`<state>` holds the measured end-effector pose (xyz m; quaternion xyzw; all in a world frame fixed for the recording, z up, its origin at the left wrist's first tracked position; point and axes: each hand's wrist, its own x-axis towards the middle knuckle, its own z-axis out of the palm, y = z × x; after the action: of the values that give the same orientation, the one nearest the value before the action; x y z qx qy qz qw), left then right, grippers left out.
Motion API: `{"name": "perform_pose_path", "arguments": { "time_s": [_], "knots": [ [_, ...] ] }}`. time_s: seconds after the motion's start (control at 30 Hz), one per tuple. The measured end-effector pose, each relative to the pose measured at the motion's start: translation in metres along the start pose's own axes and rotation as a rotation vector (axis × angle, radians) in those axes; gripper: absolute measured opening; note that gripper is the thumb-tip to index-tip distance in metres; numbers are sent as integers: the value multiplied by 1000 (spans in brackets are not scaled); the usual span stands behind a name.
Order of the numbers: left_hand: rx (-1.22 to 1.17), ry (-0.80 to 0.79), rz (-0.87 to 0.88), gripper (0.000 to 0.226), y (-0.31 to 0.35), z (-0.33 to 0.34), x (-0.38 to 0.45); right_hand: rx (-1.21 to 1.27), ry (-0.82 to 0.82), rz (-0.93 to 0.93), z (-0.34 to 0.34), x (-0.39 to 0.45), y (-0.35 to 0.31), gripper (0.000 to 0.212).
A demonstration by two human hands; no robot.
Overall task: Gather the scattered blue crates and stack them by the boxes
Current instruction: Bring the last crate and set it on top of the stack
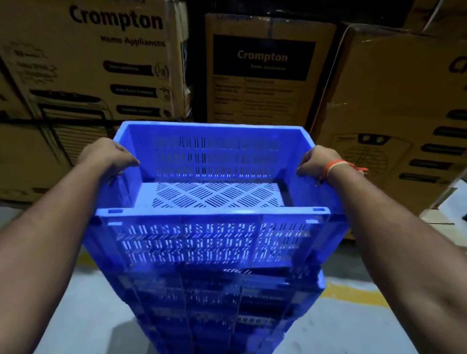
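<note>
atop the blue stack (208, 311), both hands' fingers (131, 159) curl over the top crate (211, 157) rims.

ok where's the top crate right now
In the head view it's centre frame: the top crate sits tilted on the crate stack, gripped by left hand and right hand, before the boxes.

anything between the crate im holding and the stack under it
Nothing visible. The perforated blue plastic crate, gripped at its side rims by left hand and right hand, sits slightly askew directly over the stack of blue crates.
</note>
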<state>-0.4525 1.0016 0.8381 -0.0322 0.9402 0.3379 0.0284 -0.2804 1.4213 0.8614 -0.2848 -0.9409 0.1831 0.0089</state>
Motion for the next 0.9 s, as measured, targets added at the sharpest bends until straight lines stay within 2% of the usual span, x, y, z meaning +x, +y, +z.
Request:
{"name": "perform_pose_path", "arguments": {
  "time_s": [0.27,0.37,0.53,0.77,0.9],
  "knots": [
    [163,5,51,21,21,6,-7,-11,24,98,10,1,12,18],
    [227,-3,68,21,25,6,-5,-17,16,102,12,2,17,15],
    [298,-34,96,25,25,5,0,-78,32,96,14,4,18,23],
    [358,-91,75,19,18,2,-3,-146,-74,129,9,-3,20,21],
    [388,-120,76,23,18,2,-9,-114,-26,123,11,-4,26,20]
  ]
}}
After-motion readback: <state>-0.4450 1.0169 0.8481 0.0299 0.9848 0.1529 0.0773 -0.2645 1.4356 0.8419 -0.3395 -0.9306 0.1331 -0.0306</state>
